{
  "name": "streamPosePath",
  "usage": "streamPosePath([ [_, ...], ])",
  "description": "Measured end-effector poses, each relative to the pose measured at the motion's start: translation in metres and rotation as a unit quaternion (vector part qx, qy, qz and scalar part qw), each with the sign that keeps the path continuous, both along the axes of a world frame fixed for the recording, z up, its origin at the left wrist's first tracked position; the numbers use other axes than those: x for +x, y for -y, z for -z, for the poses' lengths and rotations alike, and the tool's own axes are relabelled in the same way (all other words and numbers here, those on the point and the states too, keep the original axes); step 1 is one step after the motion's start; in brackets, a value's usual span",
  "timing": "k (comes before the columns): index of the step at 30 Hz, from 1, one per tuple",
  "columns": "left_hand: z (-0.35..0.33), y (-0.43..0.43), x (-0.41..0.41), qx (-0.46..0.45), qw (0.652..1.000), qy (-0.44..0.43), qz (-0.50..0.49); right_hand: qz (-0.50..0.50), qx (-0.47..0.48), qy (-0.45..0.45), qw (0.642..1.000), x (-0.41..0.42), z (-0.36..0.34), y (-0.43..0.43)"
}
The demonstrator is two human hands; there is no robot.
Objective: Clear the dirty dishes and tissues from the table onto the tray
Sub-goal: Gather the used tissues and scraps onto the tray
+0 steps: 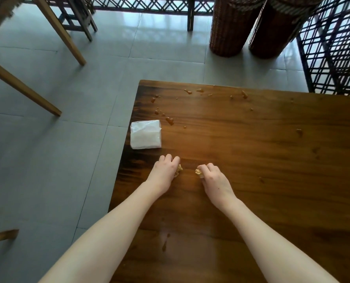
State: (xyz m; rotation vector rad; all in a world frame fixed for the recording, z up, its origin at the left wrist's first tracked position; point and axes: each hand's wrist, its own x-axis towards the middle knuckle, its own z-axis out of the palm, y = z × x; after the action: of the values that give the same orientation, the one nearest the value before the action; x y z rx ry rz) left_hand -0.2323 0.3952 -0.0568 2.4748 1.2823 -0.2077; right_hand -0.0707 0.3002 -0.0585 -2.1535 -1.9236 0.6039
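Tissues (pixel 198 172) here are two small crumpled wads stained yellow-brown, one in each grip, both down against the surface. The surface (pixel 262 160) is a broad slab of dark, glossy brown wood with streaky grain. Both grips rest on it near its left edge. Beyond the left grip and slightly to its left lies a square pack of white tissues (pixel 145 134) in clear, crinkled plastic, right at that edge. The left grip (pixel 164 170) has its fingers curled over the left wad (pixel 178 170), which peeks out only under the fingertips on the inner side. The right grip (pixel 214 177) pinches the right wad (pixel 198 172) with bent fingers at its inner side. The wads lie near each other but apart. Well beyond both grips, shiny brown drops (pixel 170 120) dot the wood.
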Motion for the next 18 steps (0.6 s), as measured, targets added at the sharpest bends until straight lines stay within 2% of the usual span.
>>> streamPosePath([
  [7, -0.004, 0.051, -0.022, -0.047, 0.999, -0.005, -0.001, 0.108, -0.009, -0.030, 0.994, -0.002, -0.015, 0.088],
  [14, -0.024, 0.106, -0.006, -0.085, 0.990, 0.097, 0.061, 0.214, -0.016, -0.039, 0.976, -0.008, -0.032, 0.182],
  [18, -0.045, 0.138, 0.026, -0.090, 0.982, 0.119, 0.116, 0.262, -0.027, -0.046, 0.964, 0.002, -0.052, 0.230],
])
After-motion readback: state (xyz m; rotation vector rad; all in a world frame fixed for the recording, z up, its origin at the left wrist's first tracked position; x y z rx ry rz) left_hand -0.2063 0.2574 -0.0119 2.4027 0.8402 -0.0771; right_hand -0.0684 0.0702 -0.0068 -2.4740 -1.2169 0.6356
